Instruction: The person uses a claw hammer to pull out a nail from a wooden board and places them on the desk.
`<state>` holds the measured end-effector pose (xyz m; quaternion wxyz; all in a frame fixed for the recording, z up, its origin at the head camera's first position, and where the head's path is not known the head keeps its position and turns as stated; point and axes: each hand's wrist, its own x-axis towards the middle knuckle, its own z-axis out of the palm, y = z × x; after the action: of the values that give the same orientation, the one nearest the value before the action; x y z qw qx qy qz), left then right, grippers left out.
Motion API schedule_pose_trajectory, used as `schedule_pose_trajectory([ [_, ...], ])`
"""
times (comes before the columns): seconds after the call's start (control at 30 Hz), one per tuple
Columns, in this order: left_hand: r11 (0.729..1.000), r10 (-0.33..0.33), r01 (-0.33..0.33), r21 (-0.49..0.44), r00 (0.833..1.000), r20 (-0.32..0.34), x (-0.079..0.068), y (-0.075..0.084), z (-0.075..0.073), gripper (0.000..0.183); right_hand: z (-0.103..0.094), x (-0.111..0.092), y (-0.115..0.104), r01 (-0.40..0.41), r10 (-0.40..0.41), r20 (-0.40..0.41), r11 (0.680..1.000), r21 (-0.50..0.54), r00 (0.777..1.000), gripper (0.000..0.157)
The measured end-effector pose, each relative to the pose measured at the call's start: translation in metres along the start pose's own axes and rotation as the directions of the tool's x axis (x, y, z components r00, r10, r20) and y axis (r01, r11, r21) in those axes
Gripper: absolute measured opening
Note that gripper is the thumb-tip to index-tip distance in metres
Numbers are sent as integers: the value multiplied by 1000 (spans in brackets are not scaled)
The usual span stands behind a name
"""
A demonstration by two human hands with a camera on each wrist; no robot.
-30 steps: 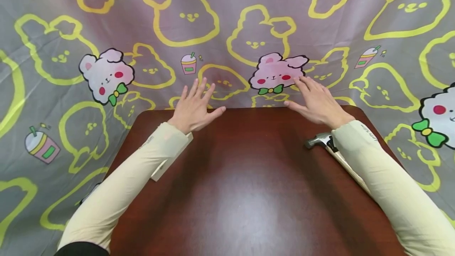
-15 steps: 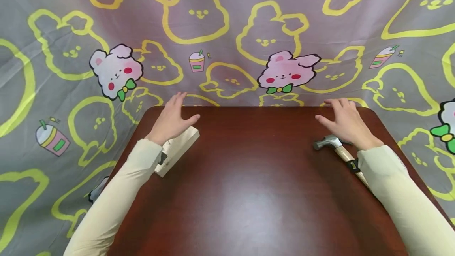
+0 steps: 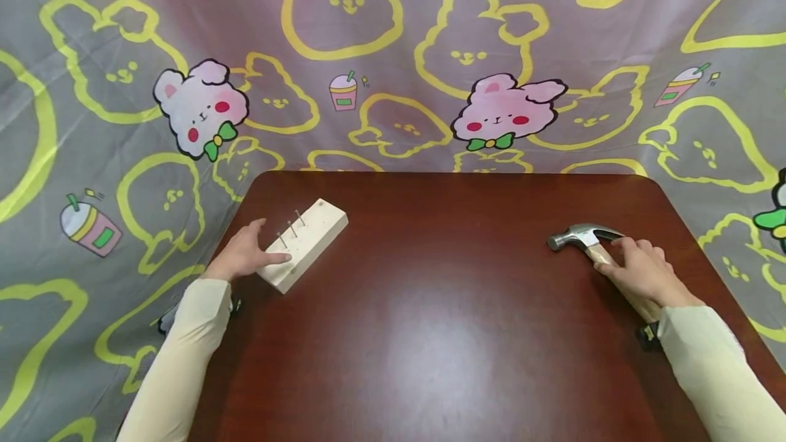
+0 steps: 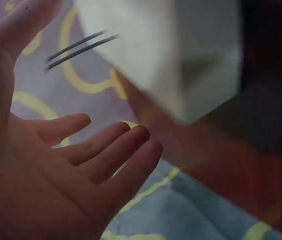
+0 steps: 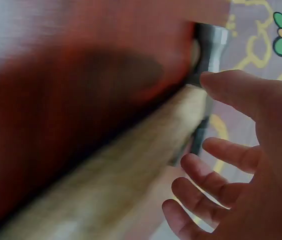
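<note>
Head view: pale wooden rectangular block (image 3: 312, 241) lies on the left part of the tabletop, set at a slant, its far end turned toward the right. Three thin grey metal nails (image 3: 291, 228) stand up in a row from its top face. Left hand (image 3: 244, 252) just beside the block's near end, thumb reaching out over that end; whether it touches cannot be told. Left wrist view shows the fingers well parted, lightly bent, nothing in them, with a gap between them and the block.

Claw hammer with grey steel head and light wooden handle (image 3: 597, 253) lies on the right part of the tabletop, well apart from the block. Striking face points left, claw to the right. Right hand (image 3: 645, 268) is over the handle, thumb on its left side, fingertips near the claw. Right wrist view: fingers loosely bent and separated, not wrapped round the handle; contact of the thumb unclear.

Both arms in cream sleeves (image 3: 715, 360). Tabletop (image 3: 430, 278) glossy, dark red-brown, far corners rounded, pale glare toward the near side. Beyond it, grey-mauve cloth (image 3: 393, 80) printed with yellow outlined animals, rabbit heads with green bows, and drink cups.
</note>
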<state>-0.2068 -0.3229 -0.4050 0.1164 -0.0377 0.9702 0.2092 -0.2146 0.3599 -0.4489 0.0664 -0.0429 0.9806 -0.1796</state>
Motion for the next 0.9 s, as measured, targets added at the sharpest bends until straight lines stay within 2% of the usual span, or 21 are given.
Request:
schedule_pose_trajectory([
  [0.2, 999, -30, 29, 32, 1000, 8, 6, -4, 18, 113, 15, -3, 8, -16, 16, -3, 999, 31, 1000, 74],
  [0.53, 997, -67, 64, 44, 996, 63, 13, 0, 28, 102, 22, -2, 16, 30, -26, -67, 998, 52, 997, 58],
  [0.7, 998, -29, 25, 59, 998, 63, 15, 2, 29, 94, 24, -2, 15, 35, -30, -76, 997, 64, 997, 55],
  [0.9, 996, 7, -12, 88, 999, 50, 16, 3, 28, 92, 22, -3, 13, -6, 12, -66, 996, 91, 998, 58],
])
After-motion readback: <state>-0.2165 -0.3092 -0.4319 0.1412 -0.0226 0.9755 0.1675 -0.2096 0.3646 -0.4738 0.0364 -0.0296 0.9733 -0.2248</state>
